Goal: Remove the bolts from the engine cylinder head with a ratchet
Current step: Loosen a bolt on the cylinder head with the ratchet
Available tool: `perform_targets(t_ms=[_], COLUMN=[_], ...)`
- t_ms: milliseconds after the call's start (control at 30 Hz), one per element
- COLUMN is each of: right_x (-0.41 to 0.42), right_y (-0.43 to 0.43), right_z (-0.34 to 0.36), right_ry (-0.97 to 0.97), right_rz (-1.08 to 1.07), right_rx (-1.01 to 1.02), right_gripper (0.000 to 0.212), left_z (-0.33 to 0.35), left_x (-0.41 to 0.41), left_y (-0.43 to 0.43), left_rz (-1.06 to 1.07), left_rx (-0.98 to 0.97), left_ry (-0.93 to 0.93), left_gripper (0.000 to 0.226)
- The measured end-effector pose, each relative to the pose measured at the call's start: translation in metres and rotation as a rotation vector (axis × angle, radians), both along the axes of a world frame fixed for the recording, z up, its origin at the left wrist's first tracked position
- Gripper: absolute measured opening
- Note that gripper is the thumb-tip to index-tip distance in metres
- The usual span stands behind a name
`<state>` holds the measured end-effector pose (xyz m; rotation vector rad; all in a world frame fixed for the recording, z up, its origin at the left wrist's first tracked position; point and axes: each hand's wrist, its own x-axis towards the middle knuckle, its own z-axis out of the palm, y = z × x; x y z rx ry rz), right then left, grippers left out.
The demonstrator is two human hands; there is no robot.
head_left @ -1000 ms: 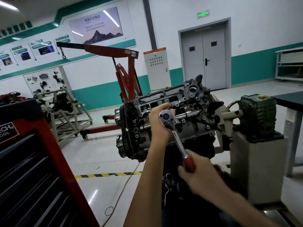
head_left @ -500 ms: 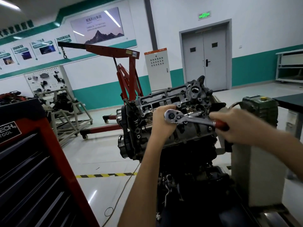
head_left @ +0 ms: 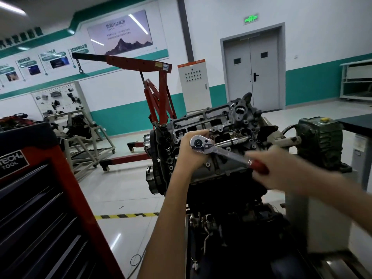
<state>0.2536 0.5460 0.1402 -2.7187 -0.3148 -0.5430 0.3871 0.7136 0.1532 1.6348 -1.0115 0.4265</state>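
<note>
Ratchet (head_left: 229,154) set against the engine cylinder head (head_left: 219,120), seen from the head camera. The cylinder head tops an engine (head_left: 227,190) carried on a stand, its machined face tilted toward the viewer. The left hand (head_left: 190,156) cups the chrome ratchet head from behind, and its grip is curled round that head, pressing it to the casting. The bolt under the drive is hidden by the ratchet head and the left hand, so its seating cannot be told. The right hand (head_left: 281,171), blurred, has its grip clamped on the red handle at the far end of the ratchet, which slopes down and to the right from the head. A bright metal rod (head_left: 233,140) lies across the cylinder head just behind the ratchet shank. To the right of the engine sits a dark green gearbox (head_left: 320,141) with a yellow cap. At lower left stands a red and black tool chest (head_left: 40,198). Behind the engine stands a red engine hoist (head_left: 159,93), beside a white electrical cabinet (head_left: 193,85) and a grey double door (head_left: 253,71). A yellow and black hazard tape (head_left: 128,215) crosses the floor (head_left: 120,188) left of the left forearm.
</note>
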Motion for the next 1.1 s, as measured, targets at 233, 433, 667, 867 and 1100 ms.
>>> perform_targets(t_ms=[233,433,667,867,1100], right_x=[0.005,0.002,-0.004,0.005,-0.002], right_y=[-0.015,0.100,0.060,-0.016,0.082], right_z=[0.003,-0.088,-0.054,0.031,-0.073], right_ry=[-0.102,-0.091,-0.010,-0.158,-0.109], right_rz=[-0.141,-0.023,0.018,-0.200,-0.051], right_rx=[-0.153,0.832,0.456,-0.341,0.703], right_gripper=[0.016,0.026,0.028,0.011,0.027], left_z=[-0.005,-0.006,-0.008,0.004,-0.003], left_x=[-0.002,-0.007,0.001,-0.004,-0.002], left_y=[-0.016,-0.033,-0.007,-0.002,-0.031], left_rz=[0.050,0.144,0.092,-0.034,0.092], left_rx=[-0.082,-0.278,-0.079,0.068,-0.259], left_ry=[0.017,0.142,0.047,-0.025,0.217], left_gripper=[0.046,0.054,0.046,0.029,0.047])
